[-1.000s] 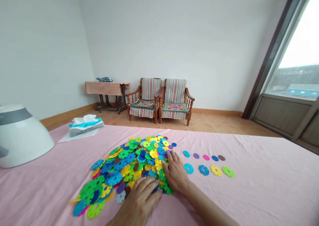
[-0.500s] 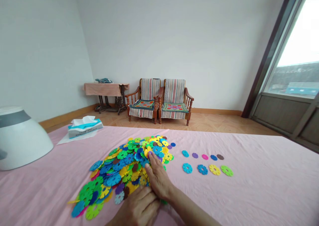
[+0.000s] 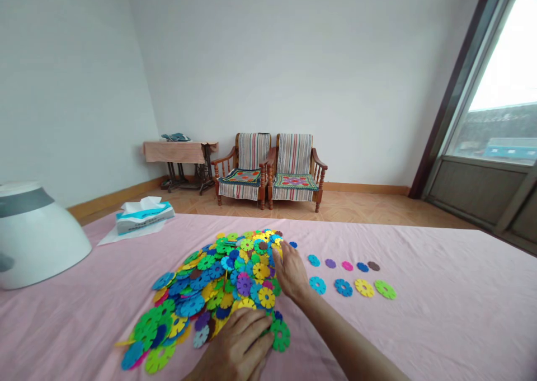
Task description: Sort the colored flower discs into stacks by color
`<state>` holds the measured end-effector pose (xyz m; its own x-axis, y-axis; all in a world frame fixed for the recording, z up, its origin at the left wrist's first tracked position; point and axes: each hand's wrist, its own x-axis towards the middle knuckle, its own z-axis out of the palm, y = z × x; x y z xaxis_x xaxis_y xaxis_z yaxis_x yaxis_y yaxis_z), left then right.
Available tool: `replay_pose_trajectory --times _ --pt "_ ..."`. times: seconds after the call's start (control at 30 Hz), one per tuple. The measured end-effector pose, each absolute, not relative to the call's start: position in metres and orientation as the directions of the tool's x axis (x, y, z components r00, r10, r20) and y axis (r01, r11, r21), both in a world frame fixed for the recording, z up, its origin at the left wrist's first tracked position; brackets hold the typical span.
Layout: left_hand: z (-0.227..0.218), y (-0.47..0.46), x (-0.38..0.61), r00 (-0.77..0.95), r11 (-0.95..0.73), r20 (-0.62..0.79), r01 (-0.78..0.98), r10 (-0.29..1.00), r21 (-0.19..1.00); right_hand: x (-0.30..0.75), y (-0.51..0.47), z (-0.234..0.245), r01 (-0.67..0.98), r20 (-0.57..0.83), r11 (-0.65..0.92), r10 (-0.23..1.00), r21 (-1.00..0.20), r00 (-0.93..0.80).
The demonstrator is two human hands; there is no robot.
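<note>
The person's left hand [image 3: 240, 342] lies palm down at the near edge of a pile of notched plastic discs [image 3: 201, 280], fingers extended close together; what is beneath it is hidden. The right hand [image 3: 291, 272], spread with thumb apart, stands at the pile's right side. Farther right, two rows of discs [image 3: 343, 287] lie on the pink-covered table [image 3: 444, 308]. A tissue pack [image 3: 145, 219] rests beyond, at left.
</note>
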<state>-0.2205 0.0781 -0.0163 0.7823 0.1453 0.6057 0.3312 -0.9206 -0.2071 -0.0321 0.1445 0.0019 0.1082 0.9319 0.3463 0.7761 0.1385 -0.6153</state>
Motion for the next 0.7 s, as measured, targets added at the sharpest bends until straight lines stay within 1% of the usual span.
replay_pose_trajectory --times 0.07,0.13,0.2,0.27,0.4,0.53,0.7 --pt "-0.021 0.079 -0.219 0.771 -0.917 0.619 0.342 0.149 -0.205 -0.023 0.163 -0.005 0.802 0.313 0.061 0.936 -0.595 0.162" --pt "-0.024 0.079 -0.218 0.734 -0.916 0.663 0.354 0.147 -0.189 -0.018 0.176 -0.012 0.82 0.28 -0.004 0.939 -0.573 0.201" --pt "-0.025 0.08 -0.217 0.71 -0.916 0.69 0.356 0.139 -0.182 -0.017 0.183 -0.018 0.832 0.26 -0.037 0.941 -0.554 0.215" --pt "-0.025 0.08 -0.217 0.713 -0.917 0.69 0.348 0.123 -0.196 -0.021 0.185 -0.023 0.842 0.253 -0.035 0.946 -0.539 0.201" --pt "-0.023 0.079 -0.216 0.706 -0.92 0.696 0.348 0.131 -0.18 -0.037 0.178 -0.027 0.85 0.267 0.031 0.955 -0.525 0.13" --pt "-0.021 0.077 -0.217 0.749 -0.925 0.645 0.338 0.153 -0.175 -0.054 0.167 -0.023 0.836 0.3 0.102 0.951 -0.539 0.078" --pt "-0.003 0.072 -0.219 0.734 -0.924 0.663 0.341 0.147 -0.173 -0.043 0.148 -0.011 0.792 0.369 0.273 0.927 -0.546 -0.065"
